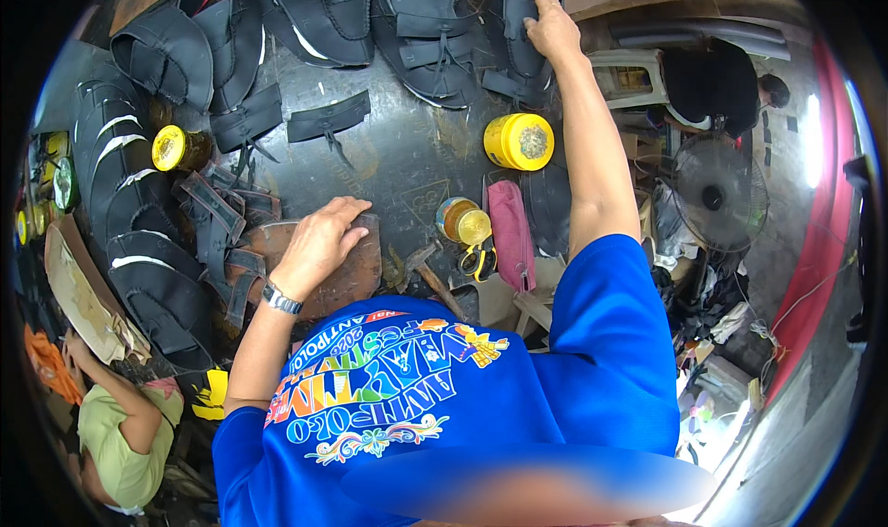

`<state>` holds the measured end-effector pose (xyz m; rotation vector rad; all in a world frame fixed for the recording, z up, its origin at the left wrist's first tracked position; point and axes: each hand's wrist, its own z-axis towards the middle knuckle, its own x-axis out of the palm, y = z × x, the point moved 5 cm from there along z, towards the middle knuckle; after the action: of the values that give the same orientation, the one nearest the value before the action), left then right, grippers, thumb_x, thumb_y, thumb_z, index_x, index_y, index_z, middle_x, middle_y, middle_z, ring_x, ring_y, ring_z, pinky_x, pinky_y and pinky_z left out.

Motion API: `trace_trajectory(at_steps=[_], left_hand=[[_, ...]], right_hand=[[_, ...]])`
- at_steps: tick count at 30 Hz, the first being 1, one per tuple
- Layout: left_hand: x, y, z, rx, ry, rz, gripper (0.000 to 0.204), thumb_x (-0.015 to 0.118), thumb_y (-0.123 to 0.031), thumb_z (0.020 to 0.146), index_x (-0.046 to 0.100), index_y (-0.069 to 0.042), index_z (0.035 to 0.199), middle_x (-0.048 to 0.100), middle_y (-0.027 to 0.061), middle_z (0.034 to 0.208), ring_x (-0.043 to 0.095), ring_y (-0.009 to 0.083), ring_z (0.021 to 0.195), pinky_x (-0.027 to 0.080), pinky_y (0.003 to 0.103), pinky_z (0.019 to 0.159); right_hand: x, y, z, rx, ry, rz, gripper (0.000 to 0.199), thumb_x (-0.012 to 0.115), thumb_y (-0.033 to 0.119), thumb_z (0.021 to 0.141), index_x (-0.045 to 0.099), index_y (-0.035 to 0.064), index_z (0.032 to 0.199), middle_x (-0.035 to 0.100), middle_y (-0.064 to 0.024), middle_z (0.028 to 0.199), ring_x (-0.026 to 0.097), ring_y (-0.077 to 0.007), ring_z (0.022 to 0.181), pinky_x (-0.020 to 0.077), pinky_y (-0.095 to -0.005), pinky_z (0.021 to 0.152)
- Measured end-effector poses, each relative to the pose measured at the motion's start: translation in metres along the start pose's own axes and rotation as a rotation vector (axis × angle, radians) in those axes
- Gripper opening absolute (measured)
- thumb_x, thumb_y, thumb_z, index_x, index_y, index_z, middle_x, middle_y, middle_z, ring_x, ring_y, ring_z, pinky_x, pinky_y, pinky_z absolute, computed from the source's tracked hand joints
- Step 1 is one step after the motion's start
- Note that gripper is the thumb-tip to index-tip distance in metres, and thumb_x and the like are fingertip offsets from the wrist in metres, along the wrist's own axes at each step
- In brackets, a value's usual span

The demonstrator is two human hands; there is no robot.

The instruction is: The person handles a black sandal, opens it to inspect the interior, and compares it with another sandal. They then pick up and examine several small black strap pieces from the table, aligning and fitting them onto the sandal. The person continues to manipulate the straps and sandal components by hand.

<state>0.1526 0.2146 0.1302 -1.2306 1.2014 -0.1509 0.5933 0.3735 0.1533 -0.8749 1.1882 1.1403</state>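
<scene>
At the far right of the bench, my right hand [553, 30] rests over a black sandal [520, 42], forefinger and thumb reaching onto it. Its remaining fingers are partly hidden, and no grip on the sandal shows. My left hand [324, 238] lies with fingers stretched over a brown board [338, 282] near me, holding nothing. Beyond it are a loose black strap piece with laces [328, 118] and a similar one [246, 118]. More black sandals stand along the far edge, including a laced one [427, 51].
A yellow tub [518, 141], a glue jar [462, 220], yellow-handled scissors [478, 262], a maroon pouch [511, 236] and a hammer [433, 273] lie between my arms. Stacked black footwear [157, 291] lines the left. Another person [125, 435] is at lower left; a fan [720, 194] stands right.
</scene>
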Motion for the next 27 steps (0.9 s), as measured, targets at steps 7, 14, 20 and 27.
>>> trace_trajectory(at_steps=[7, 14, 20, 27], left_hand=[[-0.001, -0.013, 0.018, 0.049, 0.045, -0.093, 0.036, 0.068, -0.011, 0.089, 0.064, -0.005, 0.125, 0.065, 0.0164, 0.124, 0.071, 0.0293, 0.088, 0.056, 0.038, 0.082], [0.001, -0.019, 0.047, 0.025, 0.054, -0.23, 0.033, 0.068, -0.009, 0.09, 0.066, -0.004, 0.122, 0.066, 0.0155, 0.122, 0.071, 0.026, 0.086, 0.056, 0.037, 0.081], [0.001, -0.027, 0.065, 0.038, 0.076, -0.276, 0.031, 0.068, -0.009, 0.09, 0.066, -0.004, 0.121, 0.067, 0.0141, 0.116, 0.07, 0.025, 0.085, 0.055, 0.035, 0.081], [-0.003, -0.035, 0.098, 0.046, 0.042, -0.382, 0.026, 0.069, -0.01, 0.092, 0.069, -0.003, 0.117, 0.07, 0.0079, 0.109, 0.065, 0.0144, 0.089, 0.053, 0.029, 0.082]], right_hand=[[-0.026, 0.004, 0.007, -0.035, -0.053, -0.009, 0.057, 0.075, 0.019, 0.082, 0.057, 0.0216, 0.137, 0.054, -0.0159, 0.137, 0.059, -0.0388, 0.119, 0.0504, -0.0458, 0.098], [-0.01, 0.043, -0.047, -0.105, 0.318, -0.106, 0.025, 0.074, 0.02, 0.081, 0.074, 0.0103, 0.104, 0.067, -0.0158, 0.118, 0.066, -0.0371, 0.107, 0.0535, -0.0476, 0.09], [-0.024, 0.019, -0.02, -0.156, -0.247, 0.001, 0.028, 0.071, 0.018, 0.088, 0.069, 0.0093, 0.114, 0.067, -0.0105, 0.122, 0.066, -0.0345, 0.108, 0.0533, -0.0423, 0.093], [-0.042, 0.007, 0.013, -0.072, 0.124, -0.023, 0.019, 0.078, 0.016, 0.076, 0.069, 0.0107, 0.092, 0.061, -0.0137, 0.097, 0.064, -0.037, 0.096, 0.0517, -0.0451, 0.082]])
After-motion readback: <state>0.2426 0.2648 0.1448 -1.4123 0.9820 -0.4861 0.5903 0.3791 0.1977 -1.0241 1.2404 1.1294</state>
